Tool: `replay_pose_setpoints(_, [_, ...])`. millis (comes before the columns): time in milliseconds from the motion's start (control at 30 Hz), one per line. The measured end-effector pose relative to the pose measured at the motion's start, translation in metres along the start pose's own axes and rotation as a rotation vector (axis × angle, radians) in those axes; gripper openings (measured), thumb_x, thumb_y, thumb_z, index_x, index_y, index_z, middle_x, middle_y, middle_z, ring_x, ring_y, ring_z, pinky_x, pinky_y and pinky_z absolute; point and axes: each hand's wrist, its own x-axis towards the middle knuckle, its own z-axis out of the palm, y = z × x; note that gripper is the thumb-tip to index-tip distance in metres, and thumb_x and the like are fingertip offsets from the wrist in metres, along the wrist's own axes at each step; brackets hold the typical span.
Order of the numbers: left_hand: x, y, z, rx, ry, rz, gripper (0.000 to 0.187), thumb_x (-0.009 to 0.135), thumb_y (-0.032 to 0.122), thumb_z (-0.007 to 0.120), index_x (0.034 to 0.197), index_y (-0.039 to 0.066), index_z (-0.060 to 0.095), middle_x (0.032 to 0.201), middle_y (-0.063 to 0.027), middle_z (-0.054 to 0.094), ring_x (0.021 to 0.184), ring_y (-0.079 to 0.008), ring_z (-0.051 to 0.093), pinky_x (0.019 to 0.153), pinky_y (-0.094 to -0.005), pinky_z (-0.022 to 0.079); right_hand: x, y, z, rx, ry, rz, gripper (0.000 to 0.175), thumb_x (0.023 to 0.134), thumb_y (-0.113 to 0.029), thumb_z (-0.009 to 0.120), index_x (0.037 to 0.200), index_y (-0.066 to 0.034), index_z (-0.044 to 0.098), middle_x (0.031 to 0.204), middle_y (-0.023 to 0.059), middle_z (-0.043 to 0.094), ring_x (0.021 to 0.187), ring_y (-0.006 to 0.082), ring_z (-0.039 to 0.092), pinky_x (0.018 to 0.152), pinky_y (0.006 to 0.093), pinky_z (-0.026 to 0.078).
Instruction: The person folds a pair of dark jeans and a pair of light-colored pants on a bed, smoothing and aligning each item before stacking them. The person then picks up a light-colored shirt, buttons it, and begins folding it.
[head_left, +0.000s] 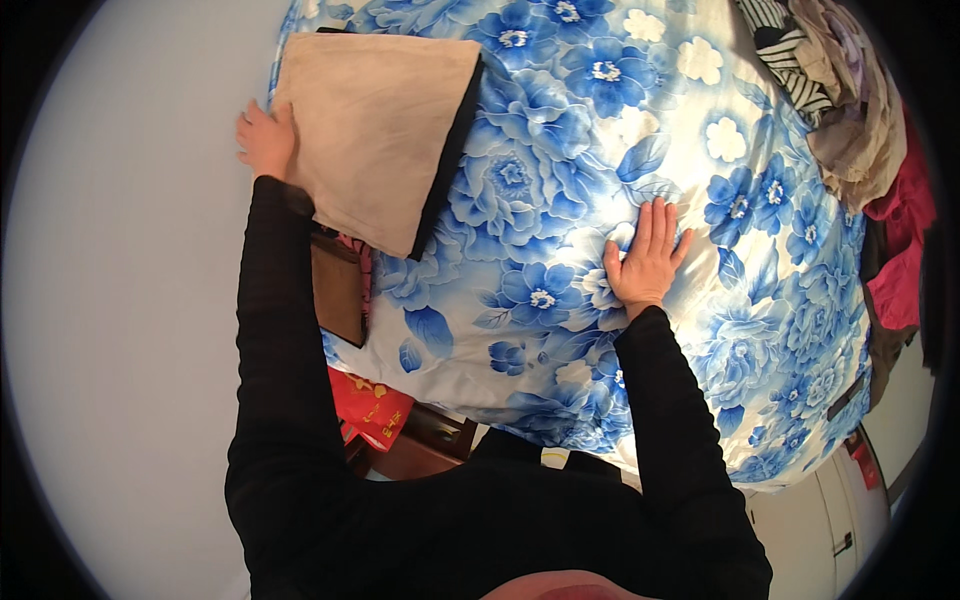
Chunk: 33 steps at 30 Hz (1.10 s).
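Before me lies a bed cover (517, 172) with blue flowers on white. My right hand (646, 262) rests palm down on it, fingers spread, holding nothing. At the upper left, a folded stack of cloth (375, 127), beige on top with a black layer under it, lies on the cover. My left hand (265, 139) is at the left edge of this stack, its thumb against the beige cloth and its fingers spread towards the wall; nothing shows in its grasp. A folded brown item (337, 289), with pink patterned cloth (366, 270) beside it, is partly hidden under the stack and by my left sleeve.
A pale wall (127, 300) runs along the left. Striped and beige clothes (859, 142) lie in a heap at the upper right, with red cloth (900, 255) below. A red bag (371, 405) bearing writing and brown wooden furniture (431, 442) stand near my body.
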Motion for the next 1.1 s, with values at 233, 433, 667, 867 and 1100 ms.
replay_pose_setpoints(233, [-0.028, 0.052, 0.023, -0.473, -0.354, 0.515, 0.066, 0.106, 0.048, 0.046, 0.164, 0.019, 0.03, 0.168, -0.0253, 0.021, 0.155, -0.0461, 0.017, 0.12, -0.0656, 0.015, -0.001, 0.002, 0.0, -0.001, -0.029, 0.02, 0.078, 0.09, -0.049, 0.059, 0.154, -0.0056, 0.044, 0.163, 0.0116, 0.04, 0.155, 0.0304, 0.03, 0.125, 0.0613, 0.008])
replay_pose_setpoints(433, [-0.181, 0.08, -0.039, -0.089, 0.038, 0.675, 0.067, 0.104, 0.044, 0.051, 0.164, 0.02, 0.03, 0.166, -0.0269, 0.024, 0.155, -0.0462, 0.019, 0.114, -0.0731, 0.019, 0.0, 0.002, -0.007, 0.027, -0.086, 0.051, 0.081, 0.09, -0.05, 0.06, 0.155, -0.0063, 0.043, 0.166, 0.0113, 0.035, 0.156, 0.0288, 0.027, 0.124, 0.0614, 0.01])
replay_pose_setpoints(667, [-0.41, 0.145, -0.07, -0.461, -0.198, 0.616, 0.06, 0.097, 0.039, 0.06, 0.152, 0.017, 0.051, 0.165, -0.0248, 0.029, 0.152, -0.0468, 0.025, 0.116, -0.0737, 0.015, -0.001, 0.002, -0.015, 0.135, -0.059, 0.06, 0.078, 0.091, -0.047, 0.061, 0.156, -0.0066, 0.042, 0.166, 0.0102, 0.035, 0.156, 0.027, 0.026, 0.124, 0.0614, 0.012])
replay_pose_setpoints(867, [-0.469, 0.175, -0.048, -0.496, -0.247, 0.777, 0.059, 0.094, 0.04, 0.057, 0.149, 0.02, 0.054, 0.165, -0.0168, 0.033, 0.153, -0.0389, 0.028, 0.12, -0.0691, 0.013, 0.031, 0.026, -0.046, 0.196, -0.044, -0.072, 0.055, 0.09, -0.035, 0.065, 0.138, -0.0083, 0.059, 0.152, 0.0136, 0.048, 0.148, 0.0298, 0.038, 0.122, 0.0615, 0.02])
replay_pose_setpoints(1100, [-0.476, 0.164, -0.019, -0.499, -0.201, 0.759, 0.06, 0.091, 0.041, 0.056, 0.148, 0.021, 0.055, 0.162, -0.0159, 0.038, 0.151, -0.0392, 0.03, 0.12, -0.0685, 0.013, 0.197, 0.243, -0.139, -0.241, 0.518, 0.184, 0.034, 0.092, -0.034, 0.067, 0.115, -0.0104, 0.074, 0.153, 0.0258, 0.043, 0.139, 0.0462, 0.042, 0.107, 0.063, 0.037])
